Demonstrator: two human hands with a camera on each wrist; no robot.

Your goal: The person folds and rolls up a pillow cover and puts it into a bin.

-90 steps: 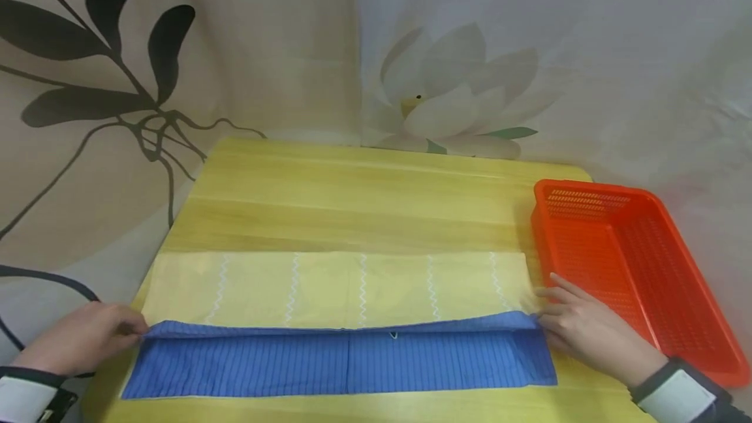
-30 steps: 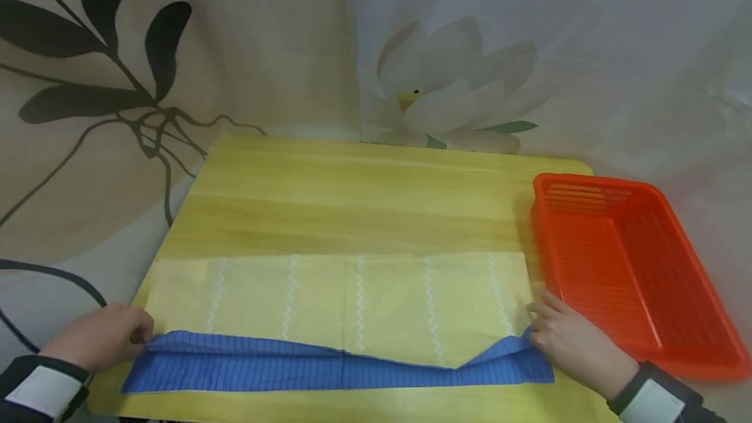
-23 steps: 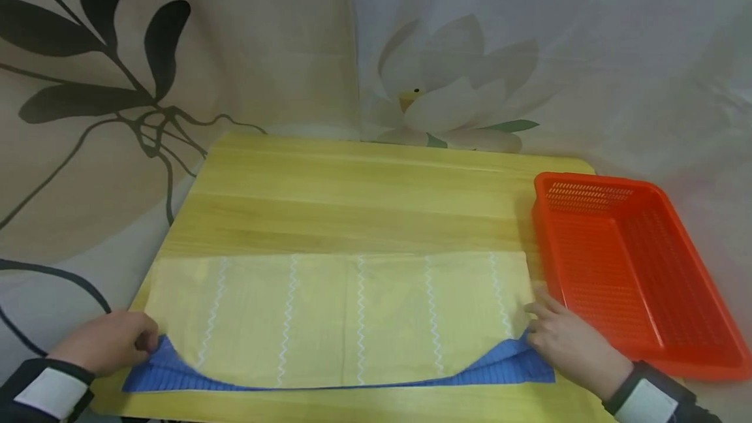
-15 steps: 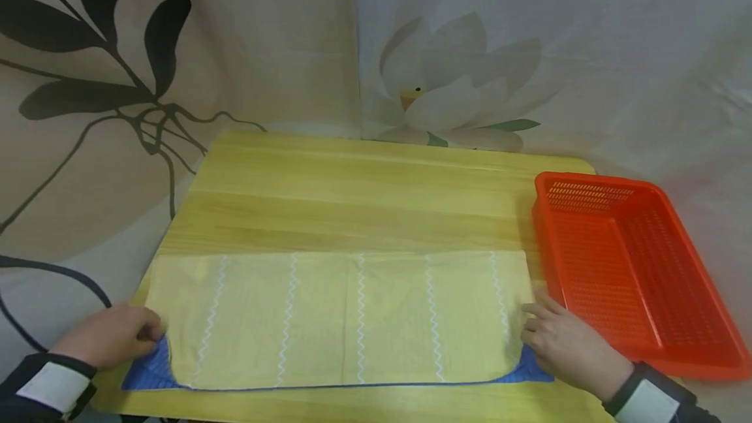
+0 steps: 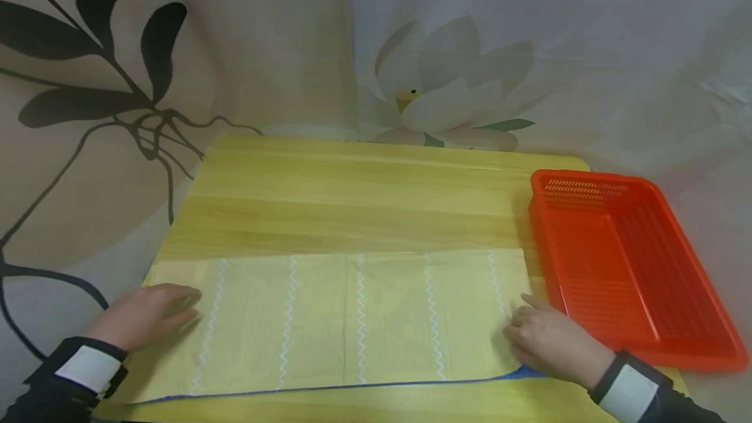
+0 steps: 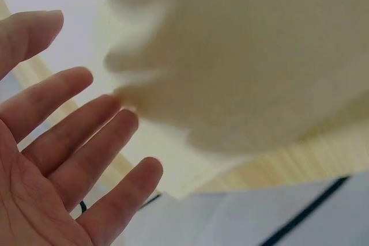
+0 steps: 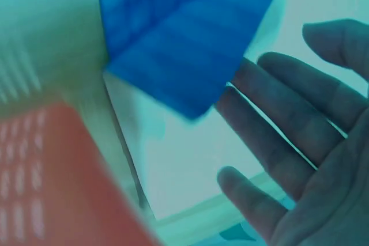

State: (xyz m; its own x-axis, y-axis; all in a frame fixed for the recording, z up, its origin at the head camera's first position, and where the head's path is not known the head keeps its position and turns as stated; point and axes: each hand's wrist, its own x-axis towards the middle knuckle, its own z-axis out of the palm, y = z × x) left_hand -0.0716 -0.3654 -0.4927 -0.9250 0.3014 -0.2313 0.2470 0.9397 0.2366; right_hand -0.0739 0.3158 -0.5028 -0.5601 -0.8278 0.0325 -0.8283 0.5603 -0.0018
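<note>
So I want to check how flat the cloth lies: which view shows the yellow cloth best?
The head view: the whole yellow cloth lies spread on the table, with the left hand and right hand at its ends. The left wrist view shows only a blurred pale patch; the right wrist view shows a blue corner.

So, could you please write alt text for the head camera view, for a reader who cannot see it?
Two hands rest on a folded pale yellow cloth with white zigzag stripes on a wooden table: the left hand flat near its left end, the right hand at its right end. A blue edge shows along the near side; an orange basket stands to the right.
</note>
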